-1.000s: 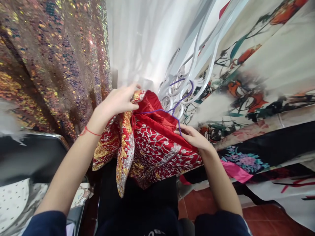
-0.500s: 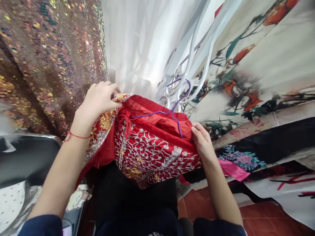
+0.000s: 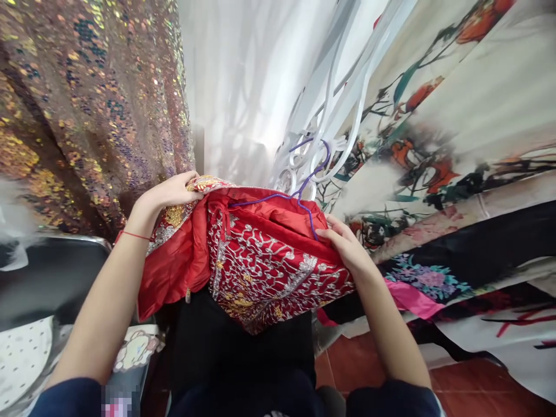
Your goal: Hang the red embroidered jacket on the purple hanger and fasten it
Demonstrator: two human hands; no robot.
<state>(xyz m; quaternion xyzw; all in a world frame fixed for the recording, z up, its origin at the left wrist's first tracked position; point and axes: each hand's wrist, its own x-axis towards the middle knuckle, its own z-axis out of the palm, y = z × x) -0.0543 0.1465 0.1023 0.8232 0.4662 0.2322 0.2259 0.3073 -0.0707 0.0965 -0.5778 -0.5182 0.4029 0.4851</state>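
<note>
A red garment (image 3: 269, 260) with silver and gold embroidery hangs between my hands over my lap, its red lining showing along the upper opening. My left hand (image 3: 176, 191) pinches its upper left edge, thumb in front. At the other end my right hand (image 3: 345, 240) grips the upper right corner, with the thumb beside the end of a purple wire hanger (image 3: 299, 194). The hanger lies partly inside the garment; its hook sticks up out of the opening. A red tie (image 3: 223, 217) hangs near the garment's left side.
White scrolled metalwork (image 3: 343, 116) stands just beyond the hanger's hook. A sequined curtain-like cloth (image 3: 117, 104) hangs at left, above a black chair (image 3: 47, 278). Flower-printed fabrics (image 3: 434, 145) fill the right side. Red floor tiles (image 3: 356, 365) lie below.
My left hand has moved down, and the left part of the garment now spreads out, showing more lining. My right hand has shifted slightly left, its thumb now nearer the hanger's end.
</note>
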